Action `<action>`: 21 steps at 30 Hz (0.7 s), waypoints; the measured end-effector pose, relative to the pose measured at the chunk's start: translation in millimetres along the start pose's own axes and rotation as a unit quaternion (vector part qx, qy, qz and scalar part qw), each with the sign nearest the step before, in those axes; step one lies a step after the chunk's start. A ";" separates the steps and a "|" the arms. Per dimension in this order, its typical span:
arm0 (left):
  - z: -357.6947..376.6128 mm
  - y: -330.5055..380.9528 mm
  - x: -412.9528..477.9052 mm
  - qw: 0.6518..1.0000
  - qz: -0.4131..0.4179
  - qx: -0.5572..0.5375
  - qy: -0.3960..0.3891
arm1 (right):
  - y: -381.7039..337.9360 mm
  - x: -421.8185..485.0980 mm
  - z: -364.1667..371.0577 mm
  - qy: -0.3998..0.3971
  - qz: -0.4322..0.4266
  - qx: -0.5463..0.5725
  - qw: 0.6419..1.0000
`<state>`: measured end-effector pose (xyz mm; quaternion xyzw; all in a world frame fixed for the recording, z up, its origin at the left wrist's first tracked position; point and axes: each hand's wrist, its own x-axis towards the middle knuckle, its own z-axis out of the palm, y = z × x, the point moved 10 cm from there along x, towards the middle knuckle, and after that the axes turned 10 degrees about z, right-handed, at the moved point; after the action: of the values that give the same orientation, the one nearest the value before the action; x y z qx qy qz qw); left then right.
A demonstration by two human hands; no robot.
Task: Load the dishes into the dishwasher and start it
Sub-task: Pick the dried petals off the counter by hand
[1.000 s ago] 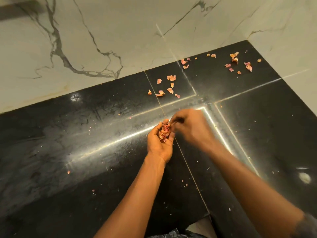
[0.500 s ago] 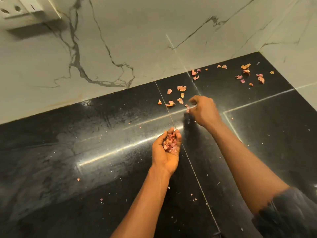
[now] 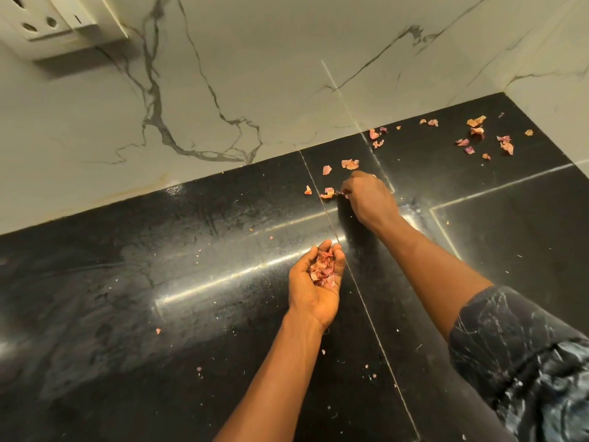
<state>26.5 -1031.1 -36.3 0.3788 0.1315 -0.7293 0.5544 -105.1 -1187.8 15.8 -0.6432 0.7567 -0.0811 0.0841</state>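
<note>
I see the left hand [image 3: 314, 283] cupped palm-up above the black bench [image 3: 191, 282], its fingers curled round a heap of pink peels [image 3: 322, 270]. The right hand [image 3: 371, 199] reaches further back, its fingertips pinching a peel scrap [image 3: 345, 194] at the surface. More loose peels [image 3: 475, 122] lie scattered near the marble wall [image 3: 255, 74].

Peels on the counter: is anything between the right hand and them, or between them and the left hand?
Nothing visible. The right hand pinches one peel; only bare counter lies between it and the left hand cupping the pile.
</note>
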 end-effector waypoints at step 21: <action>-4.2 -5.8 16.3 1.000 -0.002 -0.001 -0.006 | -42.0 -87.5 -50.2 -0.100 -0.019 0.193 0.976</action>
<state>21.3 -1038.0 -51.8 0.3738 0.1299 -0.7323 0.5542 -62.6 -1107.4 76.4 -0.6338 0.7025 -0.1622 0.2801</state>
